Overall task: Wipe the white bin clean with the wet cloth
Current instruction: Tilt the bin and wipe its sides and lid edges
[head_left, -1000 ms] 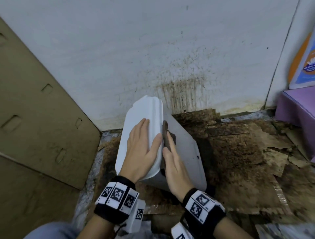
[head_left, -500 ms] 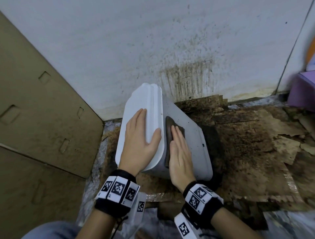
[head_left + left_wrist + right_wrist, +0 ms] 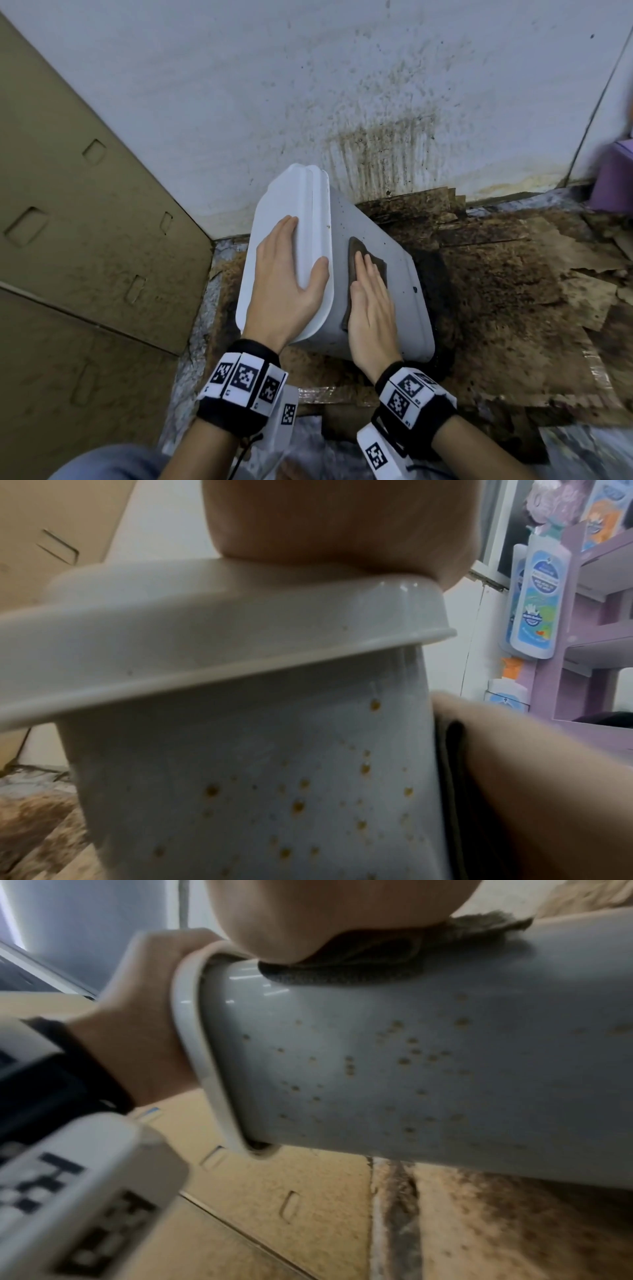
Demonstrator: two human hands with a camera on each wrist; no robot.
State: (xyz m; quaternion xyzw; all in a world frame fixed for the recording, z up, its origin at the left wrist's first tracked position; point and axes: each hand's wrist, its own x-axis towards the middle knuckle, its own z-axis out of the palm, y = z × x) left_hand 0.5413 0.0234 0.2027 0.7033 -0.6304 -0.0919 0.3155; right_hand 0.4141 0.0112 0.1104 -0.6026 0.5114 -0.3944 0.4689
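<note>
The white bin (image 3: 397, 274) leans tilted on the floor, its lid (image 3: 294, 205) facing left. Brown spots speckle its near side (image 3: 257, 777) (image 3: 411, 1069). My left hand (image 3: 284, 274) lies flat on the lid with straight fingers, the thumb over the lid's rim. My right hand (image 3: 371, 305) presses the dark wet cloth (image 3: 354, 248) flat against the bin's upper side, fingers straight. The cloth (image 3: 342, 969) bunches under the palm, and its edge (image 3: 452, 750) shows beside the bin's corner.
Tan cardboard panels (image 3: 85, 222) stand close on the left. A white wall (image 3: 376, 120) with brown streaks rises right behind the bin. Soiled, torn cardboard (image 3: 496, 274) covers the floor to the right. A purple shelf (image 3: 616, 178) with bottles (image 3: 534, 601) stands at far right.
My right hand turned from edge-on beside the lid to flat on the bin's side and slid the cloth further up it. The left hand stayed on the lid.
</note>
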